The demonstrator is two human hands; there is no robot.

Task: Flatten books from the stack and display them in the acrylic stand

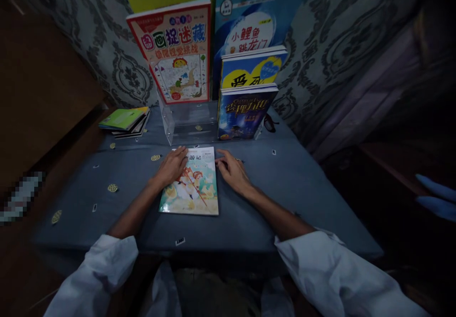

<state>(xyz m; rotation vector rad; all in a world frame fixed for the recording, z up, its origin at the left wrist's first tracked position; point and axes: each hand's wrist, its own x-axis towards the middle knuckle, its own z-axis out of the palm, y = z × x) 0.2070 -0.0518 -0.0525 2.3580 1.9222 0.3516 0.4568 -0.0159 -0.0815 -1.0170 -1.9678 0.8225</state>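
Observation:
A closed paperback book with a white top and a colourful cartoon cover lies flat on the grey-blue tablecloth in front of me. My left hand rests on its upper left part, fingers laid out over the cover and partly hiding the title. Just off the book's right edge is my right hand, its thumb and forefinger apart and pointing at the edge; I cannot tell whether the fingertips touch it. Beyond the book stands a clear acrylic book stand with several books on its tiers.
On the stand are a red-bordered picture book, a dark blue book, a blue-and-yellow book and a teal book. A small pile of books lies at the back left. Dark sunglasses sit right of the stand.

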